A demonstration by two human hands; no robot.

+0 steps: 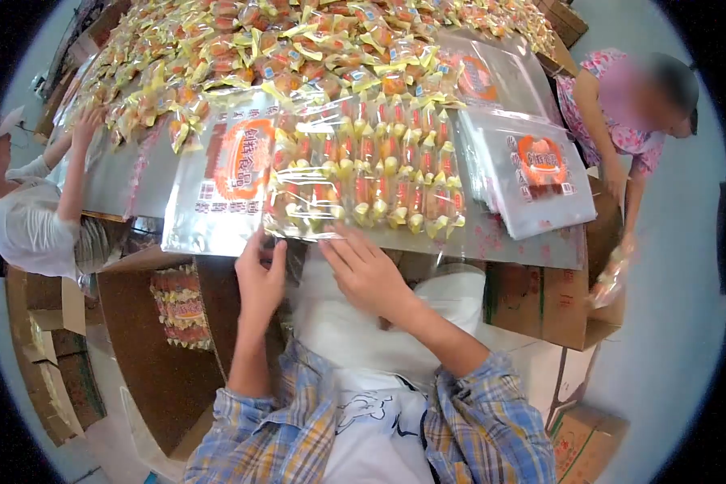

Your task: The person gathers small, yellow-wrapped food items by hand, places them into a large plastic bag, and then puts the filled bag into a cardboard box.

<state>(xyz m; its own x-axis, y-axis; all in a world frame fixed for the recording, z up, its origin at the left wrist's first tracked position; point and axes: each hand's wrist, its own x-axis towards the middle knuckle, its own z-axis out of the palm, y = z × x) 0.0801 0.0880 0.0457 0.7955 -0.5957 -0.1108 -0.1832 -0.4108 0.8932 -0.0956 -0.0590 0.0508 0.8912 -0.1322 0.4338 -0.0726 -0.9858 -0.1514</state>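
Note:
Rows of small wrapped cakes (379, 161) lie side by side under shiny clear film in front of me. To their left lies a clear plastic bag (238, 165) with orange and dark red printing; whether it is the same bag that covers the cakes, I cannot tell. My left hand (260, 270) is at the near edge of the film, its thumb and fingers closed around the plastic. My right hand (367, 273) has its fingers stretched out and laid along the same edge, touching the bag. Its thumb is hidden.
Loose wrapped cakes (242, 48) are heaped across the table's back. Printed bags (532, 173) are stacked at right. An open carton (149, 347) at lower left holds packed bags. One co-worker (36, 202) reaches in from the left; another (621, 121) at right holds a pack over a box.

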